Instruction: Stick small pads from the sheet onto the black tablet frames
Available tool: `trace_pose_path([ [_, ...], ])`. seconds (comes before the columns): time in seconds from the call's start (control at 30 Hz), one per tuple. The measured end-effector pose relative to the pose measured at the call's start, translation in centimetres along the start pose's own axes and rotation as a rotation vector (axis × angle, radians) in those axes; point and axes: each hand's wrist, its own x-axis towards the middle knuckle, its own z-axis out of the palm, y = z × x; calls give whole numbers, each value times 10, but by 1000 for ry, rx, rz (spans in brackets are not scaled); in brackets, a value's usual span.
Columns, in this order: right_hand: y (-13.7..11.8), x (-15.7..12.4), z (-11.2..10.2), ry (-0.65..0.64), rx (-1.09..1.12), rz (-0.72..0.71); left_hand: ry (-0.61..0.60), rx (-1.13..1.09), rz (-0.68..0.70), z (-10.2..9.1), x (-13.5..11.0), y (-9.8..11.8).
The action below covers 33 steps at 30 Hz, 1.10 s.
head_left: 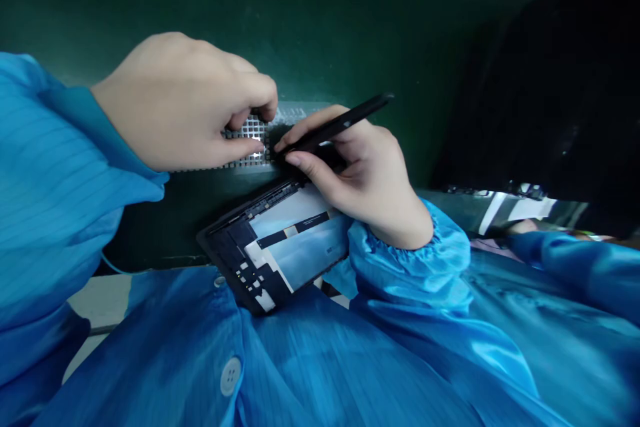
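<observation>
My left hand (pixel 185 100) is curled, its fingertips pressed down on a small gridded tray (pixel 250 133) lying on the green mat. My right hand (pixel 360 173) pinches a thin black stylus-like tool (pixel 340 123), whose tip rests at the tray's right edge. Just below my right hand lies an opened tablet-like device (pixel 280 240) with dark frame, pale inner panels and small connectors, tilted against the bench edge. Both arms wear blue smock sleeves.
A dark green work surface (pixel 325 27) fills the background. At the right, another person's blue sleeve (pixel 575 253) and hand lie near a shiny metal part (pixel 500 207) beneath a black shape. My blue smock with a white button (pixel 230 375) covers the foreground.
</observation>
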Motion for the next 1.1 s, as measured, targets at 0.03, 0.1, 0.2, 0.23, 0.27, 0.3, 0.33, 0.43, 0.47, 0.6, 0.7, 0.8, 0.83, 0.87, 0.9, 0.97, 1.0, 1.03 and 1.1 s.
trace_pose_path([
  [0.03, 1, 1, 0, -9, 3, -5, 0, -10, 6, 0, 1, -1],
  [0.1, 1, 2, -1, -2, 89, 22, 20, -50, 37, 0, 2, -4],
  [0.2, -4, -10, -5, 154, 370, 136, 83, -200, 88, -1, 0, -8],
  [0.23, -6, -20, -7, 250, 465, 174, 107, -245, 92, -2, -3, -8],
  [0.27, -9, -32, -9, 353, 542, 214, 132, -271, 84, -2, -9, -5],
  [0.3, -12, -47, -11, 453, 596, 258, 153, -275, 69, -2, -16, -1],
  [0.33, -14, -64, -13, 547, 629, 303, 173, -260, 44, -1, -26, 6],
  [0.43, -17, -119, -14, 710, 564, 484, 166, -196, -63, 9, -60, 32],
  [0.47, -17, -136, -12, 719, 516, 540, 141, -199, -90, 16, -71, 41],
  [0.6, -8, -174, 1, 739, 404, 535, 85, -287, -74, 42, -96, 61],
  [0.7, -1, -177, 9, 759, 367, 411, 105, -226, -50, 54, -99, 58],
  [0.8, 3, -176, 11, 730, 328, 351, 97, -136, -26, 56, -100, 53],
  [0.83, 4, -175, 11, 725, 318, 341, 97, -115, -28, 55, -100, 52],
  [0.87, 5, -176, 11, 720, 312, 333, 102, -100, -32, 55, -100, 51],
  [0.9, 5, -176, 11, 717, 306, 325, 112, -91, -33, 55, -101, 52],
  [0.97, 5, -176, 12, 709, 291, 319, 125, -85, -28, 54, -102, 53],
  [1.0, 5, -175, 13, 704, 283, 318, 132, -85, -31, 54, -102, 54],
  [1.03, 4, -174, 14, 702, 273, 315, 139, -87, -38, 54, -102, 55],
  [1.1, 2, -173, 15, 691, 228, 297, 151, -98, -55, 55, -102, 56],
])
